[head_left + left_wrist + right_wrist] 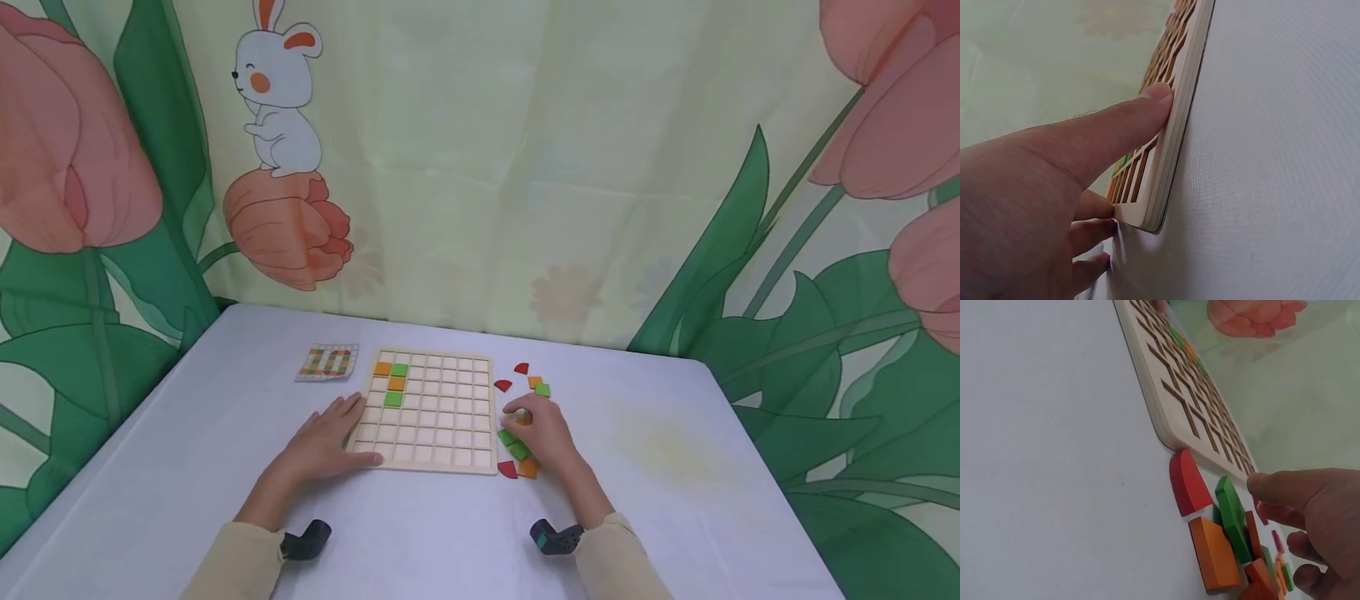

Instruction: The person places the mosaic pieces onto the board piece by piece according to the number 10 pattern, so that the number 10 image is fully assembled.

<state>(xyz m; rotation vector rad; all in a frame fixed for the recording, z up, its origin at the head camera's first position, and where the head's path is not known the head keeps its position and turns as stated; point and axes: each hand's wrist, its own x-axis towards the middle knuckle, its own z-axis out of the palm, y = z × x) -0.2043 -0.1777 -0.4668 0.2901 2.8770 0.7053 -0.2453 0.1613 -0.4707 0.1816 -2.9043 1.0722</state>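
Note:
A wooden grid board [450, 468] lies on the table with orange and green square tiles in its upper left cells, among them a green tile [393, 399]. My left hand [326, 442] rests at the board's lower left corner, its thumb on the front rim and fingers spread along the left edge. Right of the board, my right hand [543, 429] hovers over loose pieces with bent fingers; nothing shows between thumb and index finger. Under and around it lie green tiles [1232, 519], an orange tile [1213, 553] and a red quarter-round piece [1188, 484]. The hand hides part of the pile.
A small card [327, 362] with a coloured grid pattern lies left of the board. Two more red pieces [522, 367] lie beyond the right hand, near an orange tile [535, 382] and a green tile [543, 390]. A printed curtain [480, 167] hangs behind the white-covered table [420, 542].

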